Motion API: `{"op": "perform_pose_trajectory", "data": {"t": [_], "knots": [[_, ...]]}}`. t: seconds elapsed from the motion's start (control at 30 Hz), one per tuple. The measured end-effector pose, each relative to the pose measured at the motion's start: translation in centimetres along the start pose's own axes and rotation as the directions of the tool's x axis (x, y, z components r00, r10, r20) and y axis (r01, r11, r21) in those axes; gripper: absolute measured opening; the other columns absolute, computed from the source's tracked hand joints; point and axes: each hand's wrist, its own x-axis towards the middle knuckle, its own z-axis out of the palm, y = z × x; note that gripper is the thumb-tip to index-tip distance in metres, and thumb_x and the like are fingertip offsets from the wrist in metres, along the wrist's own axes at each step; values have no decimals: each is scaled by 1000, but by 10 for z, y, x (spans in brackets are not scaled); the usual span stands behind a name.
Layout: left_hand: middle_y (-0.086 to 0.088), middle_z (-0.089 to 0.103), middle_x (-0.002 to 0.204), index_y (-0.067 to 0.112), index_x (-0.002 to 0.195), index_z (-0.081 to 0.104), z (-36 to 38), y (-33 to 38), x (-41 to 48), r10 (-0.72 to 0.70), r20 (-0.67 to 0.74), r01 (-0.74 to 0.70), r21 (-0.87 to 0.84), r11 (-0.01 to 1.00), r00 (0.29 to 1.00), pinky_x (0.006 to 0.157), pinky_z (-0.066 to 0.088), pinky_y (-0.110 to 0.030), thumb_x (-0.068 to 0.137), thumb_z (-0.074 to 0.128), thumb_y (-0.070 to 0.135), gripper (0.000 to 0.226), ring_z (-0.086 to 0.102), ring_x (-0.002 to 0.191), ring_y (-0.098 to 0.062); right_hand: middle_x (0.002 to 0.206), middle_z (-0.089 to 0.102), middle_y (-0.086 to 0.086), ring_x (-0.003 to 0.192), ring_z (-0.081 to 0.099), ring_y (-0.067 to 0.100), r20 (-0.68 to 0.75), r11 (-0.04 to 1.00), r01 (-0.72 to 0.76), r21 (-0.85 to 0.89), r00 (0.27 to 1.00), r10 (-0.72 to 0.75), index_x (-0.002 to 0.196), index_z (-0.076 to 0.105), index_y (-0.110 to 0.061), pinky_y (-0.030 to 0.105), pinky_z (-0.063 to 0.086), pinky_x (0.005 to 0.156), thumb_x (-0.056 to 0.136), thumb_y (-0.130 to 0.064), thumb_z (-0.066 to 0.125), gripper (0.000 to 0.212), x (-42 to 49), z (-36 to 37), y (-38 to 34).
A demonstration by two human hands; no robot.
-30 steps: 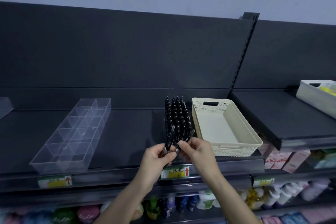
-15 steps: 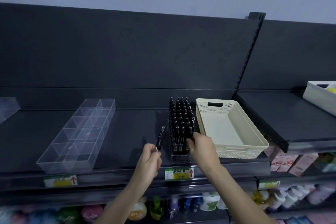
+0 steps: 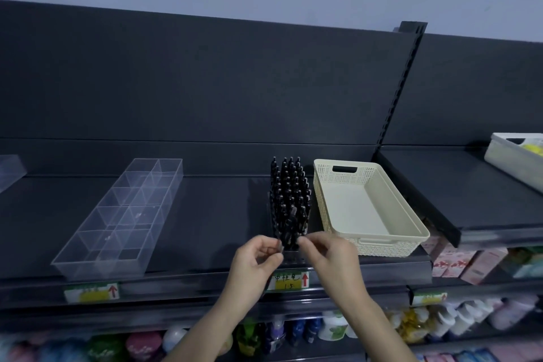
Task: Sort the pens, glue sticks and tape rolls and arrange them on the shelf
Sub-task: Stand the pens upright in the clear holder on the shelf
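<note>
A clear rack packed with upright black pens (image 3: 289, 200) stands on the dark shelf (image 3: 211, 229) between two containers. My left hand (image 3: 257, 258) is at the rack's front left corner and pinches one black pen (image 3: 281, 246) between thumb and fingers. My right hand (image 3: 329, 257) is at the front right corner, with thumb and forefinger pinched on a pen in the front row. No glue sticks or tape rolls can be made out.
A clear divided organiser (image 3: 117, 220) lies to the left of the rack. A cream perforated basket (image 3: 411, 232) sits right beside it, and a white bin (image 3: 511, 159) is on the right shelf section. Price labels (image 3: 289, 281) line the edge; bottles fill the shelf below.
My left hand has carried its pen from left of the rack back to the front row. My right hand has shifted to the rack's front right corner.
</note>
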Motion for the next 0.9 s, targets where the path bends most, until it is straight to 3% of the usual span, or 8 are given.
{"op": "perform_pose_trajectory", "data": {"t": [0.1, 0.2, 0.3, 0.37, 0.47, 0.53, 0.67, 0.9], "knots": [[5, 65, 73, 18, 79, 65, 15, 6, -1, 10, 60, -7, -50, 999, 998, 65, 48, -11, 80, 65, -3, 22, 59, 66, 4, 66, 61, -2, 63, 53, 8, 59, 995, -27, 101, 998, 21, 70, 65, -17, 19, 40, 59, 85, -27, 63, 18, -2, 0, -5], [4, 65, 73, 20, 76, 65, 23, 10, 3, 6, 77, -3, -34, 999, 997, 66, 49, -13, 79, 67, -4, 24, 60, 69, -4, 60, 56, -2, 57, 47, 8, 49, 987, -90, 131, 995, 84, 63, 57, -15, 18, 36, 54, 85, -21, 63, 23, 3, -2, -1], [7, 66, 87, 20, 90, 68, 18, 4, 9, 56, 46, -65, 246, 967, 997, 77, 49, -14, 83, 65, 5, 17, 61, 83, -9, 57, 57, -4, 54, 48, 7, 3, 976, -142, 166, 990, 144, 61, 55, -19, 17, 37, 53, 85, -17, 62, 25, 7, -11, 7], [6, 64, 106, 15, 111, 66, 9, -6, 11, 150, 85, -172, 501, 848, 985, 93, 44, -15, 89, 57, 10, 24, 58, 100, -8, 59, 56, -6, 56, 49, 7, -56, 977, -158, 140, 984, 167, 66, 56, -17, 15, 36, 52, 85, -16, 62, 20, 13, -21, 13], [8, 49, 133, 16, 132, 51, 4, -20, 8, 153, 256, -294, 720, 628, 955, 101, 30, -11, 97, 43, 16, 36, 43, 123, -5, 65, 60, 0, 64, 55, 18, -164, 977, -152, 148, 971, 176, 74, 56, -9, 28, 44, 61, 84, -15, 63, 13, 24, -32, 19], [8, 41, 141, 16, 138, 44, 4, -26, 7, 121, 298, -312, 760, 571, 947, 105, 30, -15, 98, 40, 16, 40, 38, 128, -6, 67, 60, 3, 68, 57, 21, -200, 977, -139, 162, 965, 171, 76, 56, -6, 31, 45, 65, 84, -16, 63, 15, 31, -33, 18], [6, 38, 140, 13, 141, 38, 7, -31, 10, 102, 304, -310, 787, 533, 947, 105, 35, -20, 98, 38, 13, 43, 39, 126, -8, 67, 56, -1, 64, 51, 15, -170, 989, -106, 99, 978, 122, 76, 52, -9, 23, 35, 58, 87, -19, 62, 18, 40, -24, 13], [0, 42, 128, 10, 137, 42, 11, -31, 21, 90, 325, -331, 835, 439, 941, 94, 44, -26, 93, 40, 1, 44, 41, 119, -15, 79, 65, 12, 72, 57, 27, -56, 982, -129, -136, 991, 122, 87, 53, -5, 32, 43, 63, 90, -24, 56, 19, 37, 9, 23]]}}
